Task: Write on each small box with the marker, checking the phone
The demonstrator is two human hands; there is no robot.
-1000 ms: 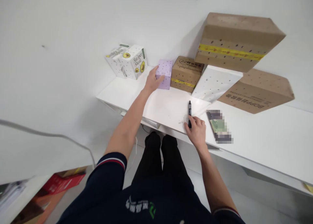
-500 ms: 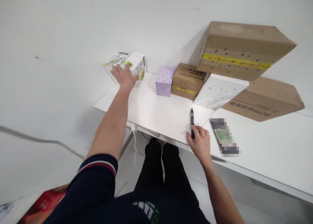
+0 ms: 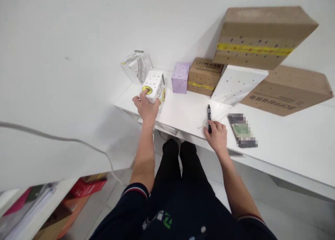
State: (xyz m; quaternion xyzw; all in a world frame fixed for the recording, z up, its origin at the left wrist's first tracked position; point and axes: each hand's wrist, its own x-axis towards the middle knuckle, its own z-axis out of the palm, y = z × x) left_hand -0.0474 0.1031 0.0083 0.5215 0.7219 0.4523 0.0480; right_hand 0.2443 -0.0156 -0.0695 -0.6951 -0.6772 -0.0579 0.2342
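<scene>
My left hand (image 3: 147, 109) has its thumb and fingers around the near end of a white "Super Meal" box (image 3: 154, 80) with avocado pictures and dark dots. Close behind it, a second white box (image 3: 135, 66) with grey print leans toward the wall. At the table's front edge my right hand (image 3: 217, 135) is closed on a black marker pen (image 3: 209, 115), whose capped end points away from me. A small clear scrap of plastic (image 3: 202, 126) lies beside the marker. Between the hands, farther back, a dotted lilac box (image 3: 180, 77) stands on the white table (image 3: 180, 109).
A small carton (image 3: 204, 75), a large taped carton (image 3: 261, 39), a tilted white box (image 3: 237, 84) and a flatter carton (image 3: 290, 89) crowd the back right. A pixelated phone-like item (image 3: 242, 130) lies right of my right hand. A grey cable (image 3: 65, 139) hangs at left.
The left hand has drawn the white "Super Meal" box toward me, apart from the white box behind it. My right hand stays on the marker. The view has shifted left.
</scene>
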